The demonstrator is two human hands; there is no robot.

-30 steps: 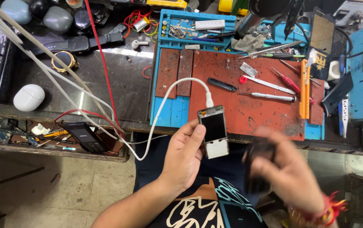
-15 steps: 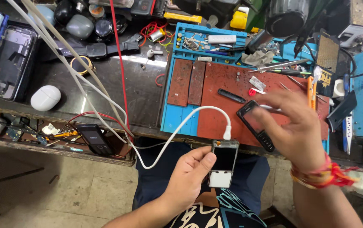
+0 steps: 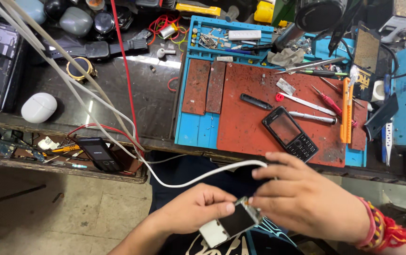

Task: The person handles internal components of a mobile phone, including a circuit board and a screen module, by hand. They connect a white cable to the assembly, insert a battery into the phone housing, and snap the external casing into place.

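Low centre of the frame: the left hand (image 3: 191, 212) pinches a small white-framed phone body with dark screen (image 3: 229, 223), the right hand (image 3: 307, 200) gripping the white charging cable (image 3: 198, 177) at its top. Seems the unplugging step; a straight pull needed.

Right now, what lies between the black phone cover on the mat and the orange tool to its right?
In the head view, a silver pen-like tool lies between the cover and the orange tool on the red mat.

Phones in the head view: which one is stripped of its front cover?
The small phone held in both hands, left hand and right hand, white cable attached. The black phone in the drawer looks whole.
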